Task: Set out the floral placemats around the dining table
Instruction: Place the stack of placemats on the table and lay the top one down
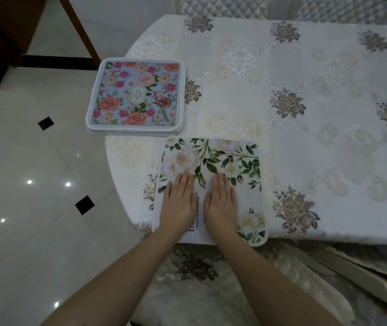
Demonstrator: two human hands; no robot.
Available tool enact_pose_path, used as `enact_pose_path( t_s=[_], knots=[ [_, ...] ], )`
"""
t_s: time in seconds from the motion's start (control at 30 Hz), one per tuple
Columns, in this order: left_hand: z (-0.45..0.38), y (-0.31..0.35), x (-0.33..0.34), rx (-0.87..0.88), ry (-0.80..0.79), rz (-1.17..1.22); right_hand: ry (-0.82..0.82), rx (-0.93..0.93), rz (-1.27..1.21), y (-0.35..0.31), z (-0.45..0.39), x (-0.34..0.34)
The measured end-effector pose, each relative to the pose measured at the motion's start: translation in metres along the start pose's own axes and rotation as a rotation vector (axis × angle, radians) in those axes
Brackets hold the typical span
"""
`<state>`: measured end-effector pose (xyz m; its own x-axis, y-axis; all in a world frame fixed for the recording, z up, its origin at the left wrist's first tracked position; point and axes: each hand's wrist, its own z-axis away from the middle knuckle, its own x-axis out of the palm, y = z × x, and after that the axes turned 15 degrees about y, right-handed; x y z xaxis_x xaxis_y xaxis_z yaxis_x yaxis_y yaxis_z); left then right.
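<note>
Both forearms reaching in from the near edge; left hand [180, 203] and right hand [221, 201] lying flat, palms down, fingers straight and together, side by side with a narrow gap between, pressing on the near half of the white floral placemat [232, 161]. Placemat lying flat at the near edge of the dining table [329, 90], near rim overhanging slightly; showing pale blooms, green leaves, a cream border, dark print partly hidden between the hands. Stack of placemats [136, 96] sitting just beyond and to the left, at the table's end, top one showing pink and coral flowers on blue with a grey border.
</note>
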<state>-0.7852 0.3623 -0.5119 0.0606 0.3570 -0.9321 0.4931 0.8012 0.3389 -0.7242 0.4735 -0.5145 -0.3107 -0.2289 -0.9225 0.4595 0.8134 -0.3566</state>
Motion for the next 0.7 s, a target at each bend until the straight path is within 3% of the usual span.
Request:
enact_pose_path(
  t_s=[0.17,0.3,0.5,0.7],
  knots=[
    [0.016,-0.023,-0.001,0.11,-0.046,-0.125,-0.056,-0.173,0.1,0.033,0.01,-0.009],
    [0.016,-0.043,-0.01,0.18,-0.118,-0.172,-0.103,-0.134,0.159,0.069,0.009,-0.028],
    [0.016,-0.059,-0.027,0.138,-0.203,-0.2,-0.151,-0.091,0.167,0.099,0.012,-0.046],
    [0.006,-0.054,-0.06,0.085,-0.329,-0.303,-0.255,-0.091,0.196,0.087,-0.001,-0.068]
  ],
)
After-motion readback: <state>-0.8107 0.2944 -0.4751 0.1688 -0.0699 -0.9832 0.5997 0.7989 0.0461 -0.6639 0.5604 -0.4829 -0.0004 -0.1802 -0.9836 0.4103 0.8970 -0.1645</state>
